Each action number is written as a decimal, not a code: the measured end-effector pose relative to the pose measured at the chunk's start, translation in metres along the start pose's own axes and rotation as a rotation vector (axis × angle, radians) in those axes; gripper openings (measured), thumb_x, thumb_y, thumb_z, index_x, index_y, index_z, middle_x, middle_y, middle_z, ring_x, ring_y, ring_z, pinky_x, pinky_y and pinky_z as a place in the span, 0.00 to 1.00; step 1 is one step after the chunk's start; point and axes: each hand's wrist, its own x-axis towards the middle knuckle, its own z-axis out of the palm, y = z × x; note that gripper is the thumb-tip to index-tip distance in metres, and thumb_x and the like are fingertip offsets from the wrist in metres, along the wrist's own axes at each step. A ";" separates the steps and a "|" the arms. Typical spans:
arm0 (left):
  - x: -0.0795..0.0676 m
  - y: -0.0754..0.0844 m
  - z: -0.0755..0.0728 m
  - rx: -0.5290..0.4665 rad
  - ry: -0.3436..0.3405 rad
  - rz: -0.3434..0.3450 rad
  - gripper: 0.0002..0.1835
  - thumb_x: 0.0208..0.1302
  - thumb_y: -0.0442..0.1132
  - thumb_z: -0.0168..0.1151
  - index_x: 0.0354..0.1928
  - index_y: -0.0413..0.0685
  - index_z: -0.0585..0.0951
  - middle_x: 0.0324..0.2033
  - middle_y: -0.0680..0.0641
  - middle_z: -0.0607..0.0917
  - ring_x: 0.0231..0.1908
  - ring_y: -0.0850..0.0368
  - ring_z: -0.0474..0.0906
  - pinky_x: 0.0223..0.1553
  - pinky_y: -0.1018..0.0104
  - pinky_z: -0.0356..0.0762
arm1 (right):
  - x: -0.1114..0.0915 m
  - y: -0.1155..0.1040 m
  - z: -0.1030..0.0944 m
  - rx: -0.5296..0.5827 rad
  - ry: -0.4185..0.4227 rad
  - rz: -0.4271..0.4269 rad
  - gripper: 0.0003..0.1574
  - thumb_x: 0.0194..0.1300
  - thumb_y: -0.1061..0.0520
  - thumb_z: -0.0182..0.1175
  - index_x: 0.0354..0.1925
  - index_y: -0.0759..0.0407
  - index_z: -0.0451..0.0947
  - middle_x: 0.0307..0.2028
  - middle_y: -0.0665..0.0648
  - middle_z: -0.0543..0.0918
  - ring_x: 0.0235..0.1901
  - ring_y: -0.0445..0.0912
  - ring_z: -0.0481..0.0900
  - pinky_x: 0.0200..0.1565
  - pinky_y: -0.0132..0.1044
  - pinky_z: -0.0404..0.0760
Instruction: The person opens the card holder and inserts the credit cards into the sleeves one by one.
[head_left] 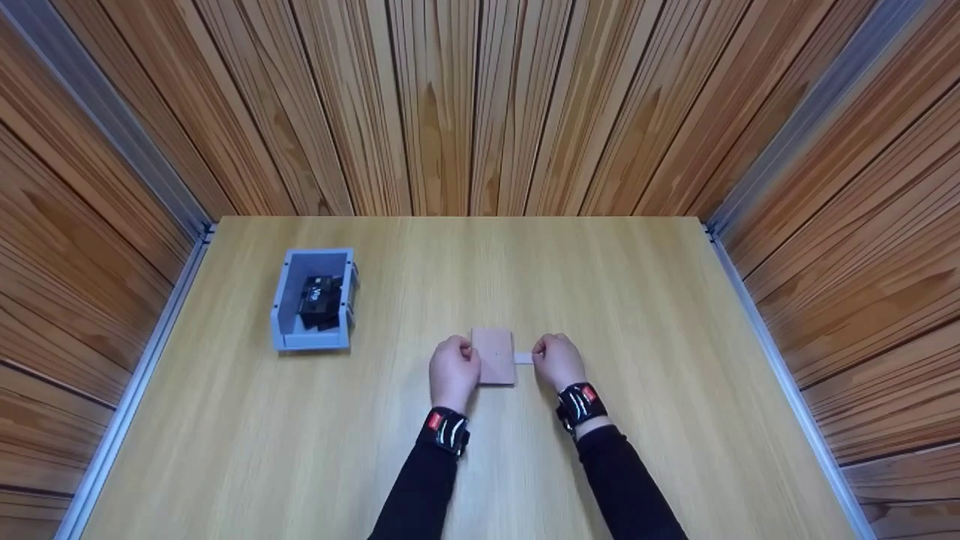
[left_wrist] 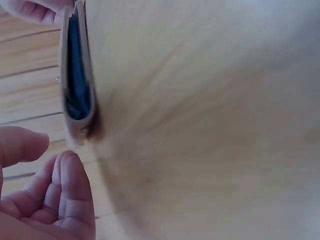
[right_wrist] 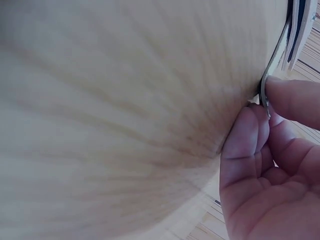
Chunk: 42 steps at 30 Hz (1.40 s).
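Observation:
A pink wallet [head_left: 493,357] lies on the table between the two hands. Its folded edge and dark blue inside show in the left wrist view, where the wallet [left_wrist: 91,75] appears side-on. From its right side a pale strap [head_left: 523,358] sticks out. My right hand [head_left: 559,361] pinches the end of this strap [right_wrist: 272,67] between thumb and fingers. Beside the wallet's left edge is my left hand [head_left: 454,373]; the left wrist view shows its thumb and bent fingers apart, with nothing between them. Whether a left fingertip touches the wallet, I cannot tell.
A grey-blue bin [head_left: 311,341] stands at the left rear of the wooden table [head_left: 600,285], holding black boxes [head_left: 321,300]. Wood-plank walls [head_left: 442,105] enclose the table at the back and both sides, with metal rails [head_left: 142,382] along the side edges.

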 end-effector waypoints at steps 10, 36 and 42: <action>-0.013 0.021 0.015 0.267 -0.121 0.304 0.10 0.54 0.35 0.70 0.37 0.38 0.83 0.32 0.46 0.79 0.35 0.49 0.76 0.37 0.57 0.76 | -0.001 0.000 -0.001 0.016 0.017 -0.006 0.02 0.55 0.66 0.62 0.28 0.66 0.78 0.29 0.58 0.76 0.33 0.55 0.76 0.40 0.49 0.76; -0.023 0.020 0.042 0.524 -0.069 0.409 0.21 0.45 0.46 0.76 0.35 0.39 0.80 0.35 0.43 0.75 0.39 0.47 0.73 0.38 0.58 0.74 | 0.000 0.001 -0.001 0.012 0.023 -0.022 0.03 0.54 0.67 0.64 0.28 0.64 0.78 0.28 0.58 0.76 0.33 0.55 0.76 0.40 0.48 0.75; -0.022 0.022 0.041 0.540 -0.104 0.383 0.25 0.43 0.47 0.78 0.38 0.38 0.79 0.35 0.42 0.76 0.39 0.47 0.73 0.39 0.57 0.74 | 0.000 0.001 -0.002 0.035 0.010 0.002 0.03 0.54 0.67 0.64 0.28 0.65 0.78 0.28 0.58 0.75 0.33 0.55 0.75 0.40 0.49 0.75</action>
